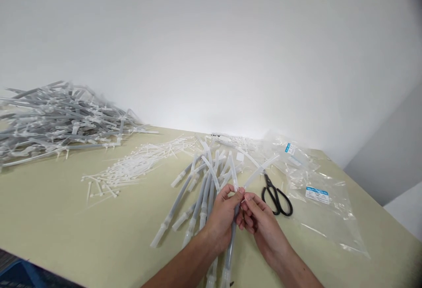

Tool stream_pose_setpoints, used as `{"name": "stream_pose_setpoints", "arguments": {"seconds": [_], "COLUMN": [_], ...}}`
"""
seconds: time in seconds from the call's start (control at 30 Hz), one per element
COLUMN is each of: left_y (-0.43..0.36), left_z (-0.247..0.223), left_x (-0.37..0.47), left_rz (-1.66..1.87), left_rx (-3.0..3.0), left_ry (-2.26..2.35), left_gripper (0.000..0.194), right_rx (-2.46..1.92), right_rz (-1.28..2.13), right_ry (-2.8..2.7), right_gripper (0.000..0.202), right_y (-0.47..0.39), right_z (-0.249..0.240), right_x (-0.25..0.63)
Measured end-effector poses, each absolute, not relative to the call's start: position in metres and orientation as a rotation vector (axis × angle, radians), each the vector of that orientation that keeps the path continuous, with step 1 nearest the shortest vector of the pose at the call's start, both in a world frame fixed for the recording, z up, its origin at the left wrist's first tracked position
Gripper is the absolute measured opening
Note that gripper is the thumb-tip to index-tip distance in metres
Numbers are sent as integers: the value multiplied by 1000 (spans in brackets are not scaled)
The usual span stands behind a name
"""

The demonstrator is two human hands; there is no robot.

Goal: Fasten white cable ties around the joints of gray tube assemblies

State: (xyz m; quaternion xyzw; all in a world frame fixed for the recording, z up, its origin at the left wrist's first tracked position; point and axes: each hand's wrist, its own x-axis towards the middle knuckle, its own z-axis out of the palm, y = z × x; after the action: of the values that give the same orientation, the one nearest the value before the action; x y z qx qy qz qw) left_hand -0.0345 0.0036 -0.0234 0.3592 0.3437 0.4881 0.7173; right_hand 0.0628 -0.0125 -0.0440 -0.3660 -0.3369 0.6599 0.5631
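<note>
My left hand (223, 217) is closed around a grey and clear tube assembly (231, 244) above the near middle of the table. My right hand (261, 224) pinches at the same joint, its fingertips touching those of the left. Two clear tube ends spread upward from the joint in a V, and the grey tube runs down toward me. Whether a small tie lies between the fingertips is hidden. More grey tubes with clear ends (178, 202) lie fanned beside and behind my left hand.
White cable ties (135, 162) lie left of the tubes, with a large heap of tube assemblies (66, 121) at the far left. Black-handled scissors (277, 198) and labelled clear plastic bags (326, 213) are on the right. A wall stands behind the table (82, 244).
</note>
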Motion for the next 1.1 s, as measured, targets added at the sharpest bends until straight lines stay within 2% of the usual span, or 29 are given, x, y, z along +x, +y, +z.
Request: {"name": "stream_pose_setpoints", "arguments": {"seconds": [0.27,0.5,0.8,1.1], "left_y": [3,5,8,10], "left_z": [-24,-28,-29,-29], "left_x": [-34,-35,-35,-35], "left_rz": [1112,1113,1081,1179], "left_rx": [871,829,667,867], "left_ry": [861,917,864,954], "left_gripper": [35,33,27,27], "right_rx": [-903,-1090,-1018,-1071], "right_rz": [1579,1320,1421,1360], "right_ry": [-686,-867,-845,-805], "right_gripper": [22,24,25,24], "right_y": [-7,-4,0,-5], "right_z": [-44,-49,-57,-52], "right_x": [70,73,71,70]}}
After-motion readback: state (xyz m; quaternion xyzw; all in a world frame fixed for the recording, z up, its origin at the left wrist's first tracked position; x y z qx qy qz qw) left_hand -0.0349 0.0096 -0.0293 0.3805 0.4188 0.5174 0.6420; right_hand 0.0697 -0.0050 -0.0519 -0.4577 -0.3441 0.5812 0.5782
